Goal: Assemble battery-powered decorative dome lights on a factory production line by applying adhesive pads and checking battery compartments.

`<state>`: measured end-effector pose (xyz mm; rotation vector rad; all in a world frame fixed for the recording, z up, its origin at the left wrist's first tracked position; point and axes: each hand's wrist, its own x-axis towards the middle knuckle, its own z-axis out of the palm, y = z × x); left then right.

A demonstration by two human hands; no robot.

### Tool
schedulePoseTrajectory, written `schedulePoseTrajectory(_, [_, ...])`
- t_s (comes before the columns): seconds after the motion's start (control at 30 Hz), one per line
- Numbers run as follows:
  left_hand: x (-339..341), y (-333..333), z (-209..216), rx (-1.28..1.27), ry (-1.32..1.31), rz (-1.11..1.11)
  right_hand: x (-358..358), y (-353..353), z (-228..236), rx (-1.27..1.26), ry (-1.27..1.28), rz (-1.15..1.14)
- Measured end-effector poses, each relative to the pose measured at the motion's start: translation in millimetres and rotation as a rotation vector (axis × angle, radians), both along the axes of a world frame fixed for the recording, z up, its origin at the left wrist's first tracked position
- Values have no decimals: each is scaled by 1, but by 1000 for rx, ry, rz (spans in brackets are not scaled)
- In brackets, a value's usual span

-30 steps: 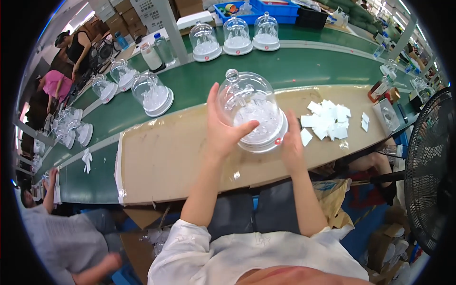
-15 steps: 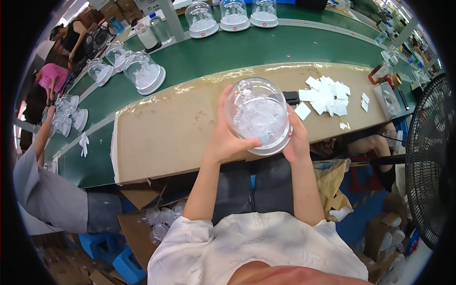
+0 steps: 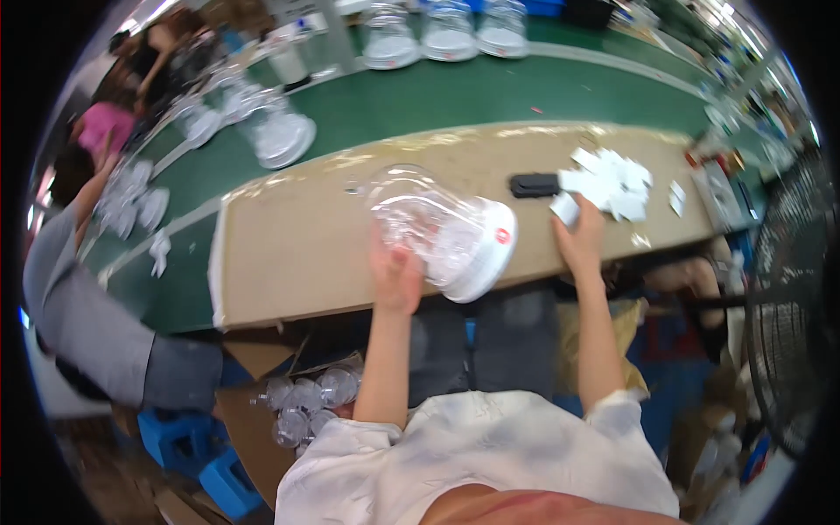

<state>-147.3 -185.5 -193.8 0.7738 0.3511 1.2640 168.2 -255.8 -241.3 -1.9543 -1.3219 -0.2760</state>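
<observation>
My left hand (image 3: 398, 278) is closed on the near side of a clear dome on a round white base (image 3: 483, 254). The dome lies tilted over, with its rounded top (image 3: 394, 188) to the left and the base to the right. A small red mark shows on the base rim. White, crystal-like shapes are inside, blurred by motion. My right hand (image 3: 582, 241) is at a single white card (image 3: 564, 208), thumb and forefinger apart beside its edges. That card lies at the near left of a loose pile of white cards (image 3: 617, 179).
A black device (image 3: 534, 185) lies left of the cards on the cardboard sheet (image 3: 289, 254). More domes (image 3: 282, 140) stand on the green table (image 3: 420, 98). A fan (image 3: 787, 289) stands at right; a co-worker's grey sleeve (image 3: 57, 254) is at left. An open box holds clear domes (image 3: 306, 398).
My right hand has let go of the dome and moved right to the cards. The dome has tipped over to the left in my left hand and moved slightly left.
</observation>
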Motion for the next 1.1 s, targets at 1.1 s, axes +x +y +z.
schedulePoseTrajectory(1.1, [-24,-10,34,-382,-306,-187,-63,-27,104,4,1306,482])
